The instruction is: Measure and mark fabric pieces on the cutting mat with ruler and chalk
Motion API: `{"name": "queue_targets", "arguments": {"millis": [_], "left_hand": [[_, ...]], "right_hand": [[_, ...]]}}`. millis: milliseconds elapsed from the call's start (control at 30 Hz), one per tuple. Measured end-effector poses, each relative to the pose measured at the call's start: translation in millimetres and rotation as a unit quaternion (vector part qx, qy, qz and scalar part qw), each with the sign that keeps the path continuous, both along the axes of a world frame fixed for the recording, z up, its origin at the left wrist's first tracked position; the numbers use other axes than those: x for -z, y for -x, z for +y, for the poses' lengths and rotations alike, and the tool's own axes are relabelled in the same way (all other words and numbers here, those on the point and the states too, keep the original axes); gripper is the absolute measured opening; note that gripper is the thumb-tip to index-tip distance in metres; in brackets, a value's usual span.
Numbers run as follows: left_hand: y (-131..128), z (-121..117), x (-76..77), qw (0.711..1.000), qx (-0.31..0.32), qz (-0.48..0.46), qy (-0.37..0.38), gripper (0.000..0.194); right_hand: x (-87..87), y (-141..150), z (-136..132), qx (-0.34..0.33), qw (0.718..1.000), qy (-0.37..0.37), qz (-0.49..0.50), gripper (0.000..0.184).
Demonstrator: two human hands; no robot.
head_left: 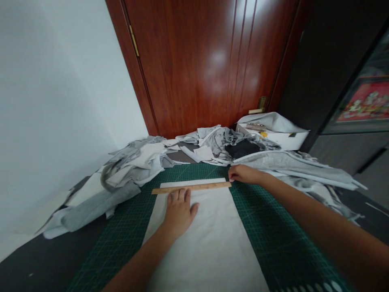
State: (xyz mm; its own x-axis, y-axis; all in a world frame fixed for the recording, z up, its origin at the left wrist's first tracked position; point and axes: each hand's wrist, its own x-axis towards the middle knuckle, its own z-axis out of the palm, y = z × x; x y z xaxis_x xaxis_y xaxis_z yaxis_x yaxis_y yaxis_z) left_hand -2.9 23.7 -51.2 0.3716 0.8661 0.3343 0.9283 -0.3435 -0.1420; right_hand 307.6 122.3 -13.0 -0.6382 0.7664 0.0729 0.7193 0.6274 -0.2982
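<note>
The white cloth [203, 235] lies flat on the green gridded mat [258, 219], the ruler [209, 186] across its far end. The cloth looks light, soft and prone to creasing, likely best held by its edges; the slim wooden ruler seems stiff, light and easily nudged. The left hand [178, 211] lies open, fingertips at the ruler; the right [240, 173] curls by its right end, any grip hidden. Rumpled grey scraps [127, 170] lie beyond.

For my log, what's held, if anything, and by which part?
The left hand rests on the cloth, fingertips on the ruler's near edge, grasping neither. Whether the curled right hand holds anything cannot be told.
</note>
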Motion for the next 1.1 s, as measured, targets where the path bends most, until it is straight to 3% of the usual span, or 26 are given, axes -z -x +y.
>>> {"name": "queue_targets", "arguments": {"millis": [133,267,433,533,633,933,1100], "left_hand": [[-0.2,0.2,0.3,1.0,0.0,-0.002,-0.001,0.049],[-1.1,-0.5,-0.7,1.0,-0.002,-0.004,0.0,0.05],[0.2,-0.4,0.7,1.0,0.001,-0.007,-0.001,0.05],[1.5,-0.3,1.4,1.0,0.003,-0.013,-0.005,0.05],[2.4,0.2,0.6,1.0,0.001,-0.017,-0.003,0.049],[9.1,1.6,0.0,0.999,0.01,-0.031,0.014,0.046],[13.0,2.7,3.4,0.999,0.016,-0.043,0.015,0.045]], "right_hand": [[-15.5,-11.1,-14.5,0.043,0.994,-0.072,-0.07,0.016],[-15.5,-9.2,-29.4,0.13,0.983,-0.107,0.071,0.014],[25.7,8.6,-33.5,0.216,0.92,-0.044,0.323,0.018],[50.9,13.6,-33.6,0.266,0.884,-0.028,0.384,0.025],[61.4,9.1,-37.1,0.284,0.881,-0.064,0.374,0.024],[67.5,0.4,-41.5,0.272,0.913,-0.124,0.278,0.015],[68.1,2.4,-42.9,0.294,0.902,-0.178,0.26,0.02]]}}
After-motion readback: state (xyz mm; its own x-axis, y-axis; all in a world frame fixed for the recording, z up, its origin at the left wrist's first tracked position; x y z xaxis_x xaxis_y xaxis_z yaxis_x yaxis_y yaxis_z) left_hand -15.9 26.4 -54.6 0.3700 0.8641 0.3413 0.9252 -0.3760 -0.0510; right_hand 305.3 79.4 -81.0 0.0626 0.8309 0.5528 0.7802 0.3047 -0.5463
